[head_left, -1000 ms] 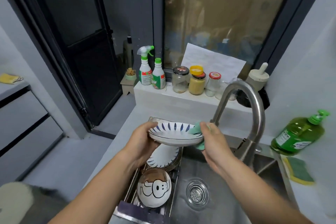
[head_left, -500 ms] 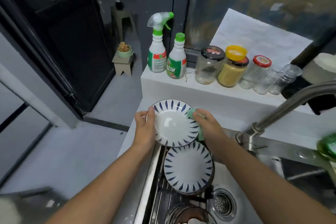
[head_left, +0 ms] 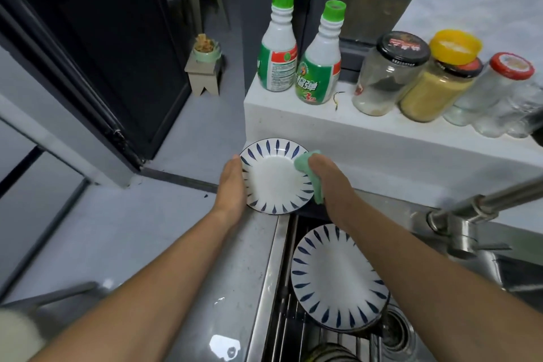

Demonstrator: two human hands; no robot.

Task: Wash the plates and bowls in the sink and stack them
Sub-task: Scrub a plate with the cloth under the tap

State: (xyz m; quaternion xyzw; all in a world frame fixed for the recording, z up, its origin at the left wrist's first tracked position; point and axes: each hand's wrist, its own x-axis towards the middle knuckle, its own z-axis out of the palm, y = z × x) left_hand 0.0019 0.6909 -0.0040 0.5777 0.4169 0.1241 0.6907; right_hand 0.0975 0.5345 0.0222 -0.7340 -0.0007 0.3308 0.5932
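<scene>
The left hand [head_left: 232,185] clasps the plate [head_left: 276,176] by its rim; the right hand [head_left: 329,182] presses a sponge [head_left: 308,170] onto it. Since 1 second ago the plate has tilted face-up over the counter [head_left: 176,244], so scrubbing continues; another plate [head_left: 335,276] waits in the sink [head_left: 282,288].

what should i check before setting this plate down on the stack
1. Left hand grip on held plate: ok, it cups the left rim.
2. Right hand holds green sponge against the right rim: ok.
3. Plate face clean: ok, no visible residue, though the underside is hidden.
4. Soap rinsed off: cannot tell.
5. Landing spot, plate in the sink rack, face up: ok.
6. Faucet clear of the path: ok, it sits off to the right.
</scene>
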